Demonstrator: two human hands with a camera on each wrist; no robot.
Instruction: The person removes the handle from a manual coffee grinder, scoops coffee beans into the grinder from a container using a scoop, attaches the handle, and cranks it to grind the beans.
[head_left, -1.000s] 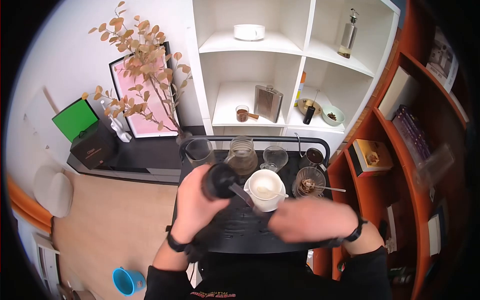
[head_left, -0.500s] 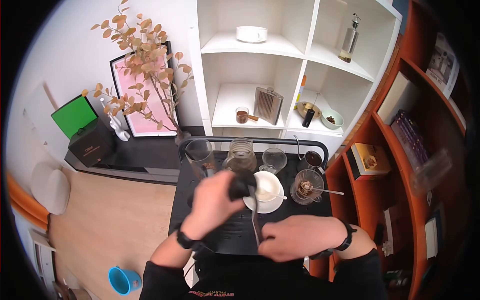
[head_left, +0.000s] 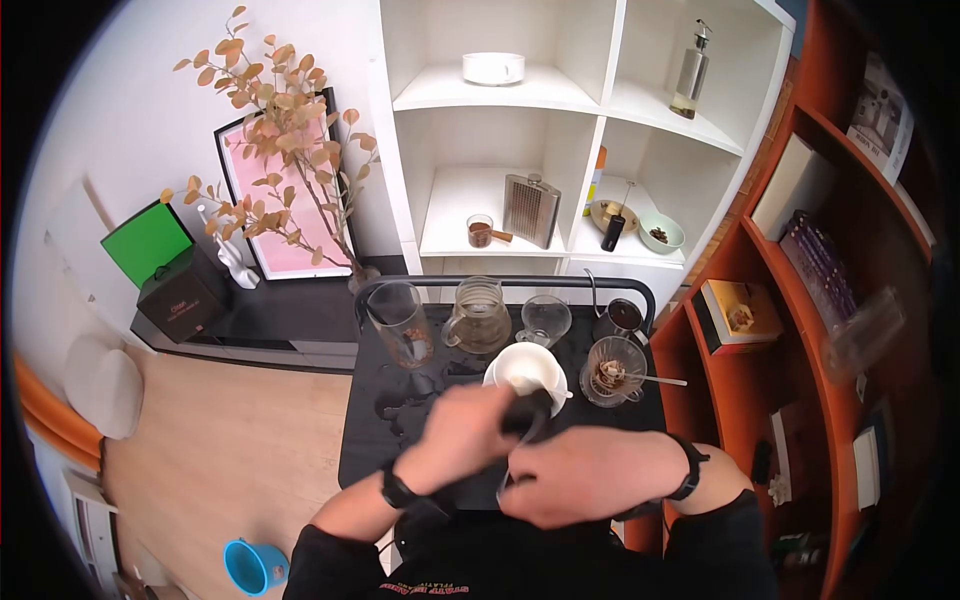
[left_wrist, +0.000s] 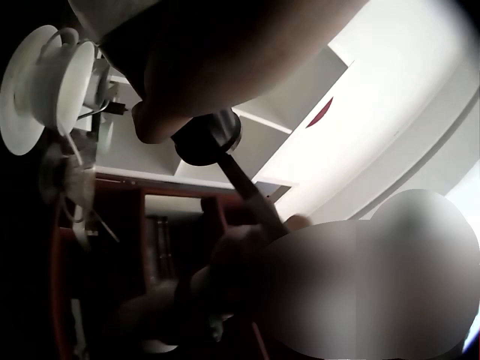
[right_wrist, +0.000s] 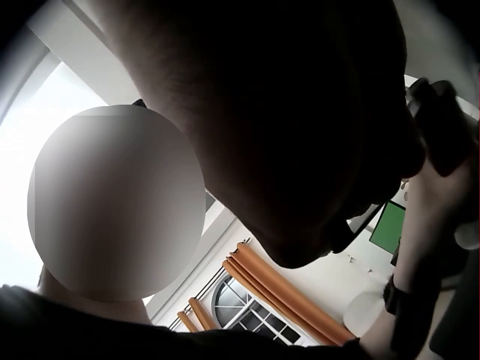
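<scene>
Black grinder [head_left: 528,410] at lower centre of frame, clamped in your left hand [head_left: 462,432]; right hand [head_left: 585,476] wrapped on its crank; grinding seems midway, white dripper [head_left: 527,372] above not yet filled

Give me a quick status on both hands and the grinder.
Left hand grips the black grinder body. Right hand holds its crank handle. Both over the black tray, just in front of the white cup; nothing between them.

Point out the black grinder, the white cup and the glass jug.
black grinder [head_left: 530,410], head view, its dark body beside the fingers
white cup [head_left: 522,367], head view, its inner wall
glass jug [head_left: 478,318], head view, its belly
</scene>
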